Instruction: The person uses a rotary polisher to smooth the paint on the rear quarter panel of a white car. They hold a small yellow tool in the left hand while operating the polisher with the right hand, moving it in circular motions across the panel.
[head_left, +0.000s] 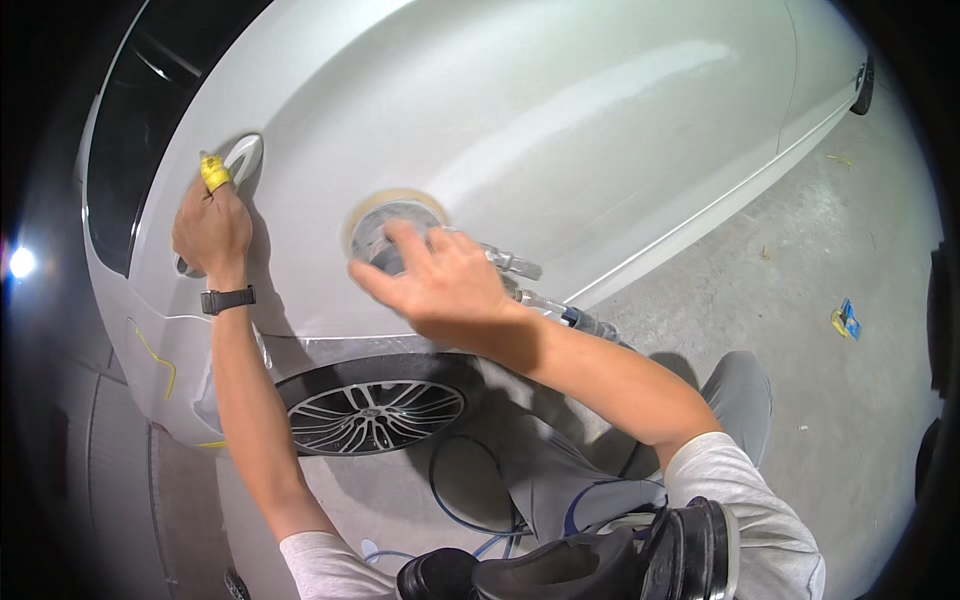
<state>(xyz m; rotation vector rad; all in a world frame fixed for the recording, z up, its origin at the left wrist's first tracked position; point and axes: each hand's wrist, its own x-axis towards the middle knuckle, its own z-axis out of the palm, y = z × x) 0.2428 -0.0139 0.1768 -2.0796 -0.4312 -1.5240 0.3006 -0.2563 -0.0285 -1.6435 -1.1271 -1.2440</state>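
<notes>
My right hand lies over the top of a round air sander, gripping it with the fingers curved around its head. The sander's tan-edged disc sits against the pale car door, and its hose fittings stick out below my wrist. My left hand is closed around the silver door handle, which it partly hides. A bright yellow wrapping shows at one of its fingers. On my left wrist is a dark watch.
Below the door is a wheel with a black tyre and spoked rim. Blue and dark hoses loop across the concrete floor near my legs. A small blue and yellow scrap lies on the floor at right. Yellow tape marks the panel at left.
</notes>
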